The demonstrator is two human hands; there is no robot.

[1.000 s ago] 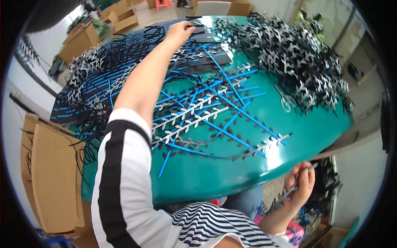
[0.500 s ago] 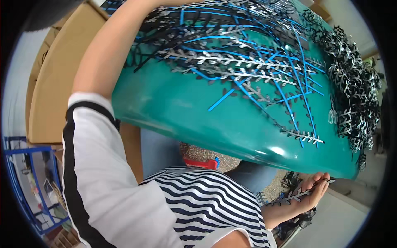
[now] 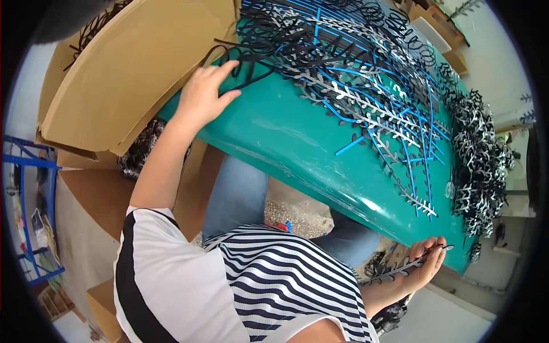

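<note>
My left hand (image 3: 205,94) reaches over the left end of the green table (image 3: 269,134), thumb and fingers apart, holding nothing that I can see. Beside its fingertips lie the loose ends of flat black ribbons (image 3: 251,63). Down at the table's near right corner, my right hand (image 3: 424,267) is closed on a leaf trim strip (image 3: 394,273), grey and shaped like a leafy vine. Part of that strip trails along the palm and wrist. On the table, silver and black leaf trims (image 3: 366,108) lie crossed with bright blue strips (image 3: 350,145).
A large cardboard box (image 3: 137,63) stands against the table's left end. A thick bunch of black and silver leaf trims (image 3: 486,160) hangs over the right end. Blue metal shelving (image 3: 22,211) is at far left. Something red (image 3: 281,227) lies on the speckled floor.
My left hand, out of view at the top before, now shows lower down beside the box and black ribbons. The view has shifted. My right hand keeps hold of the leaf trim strip.
</note>
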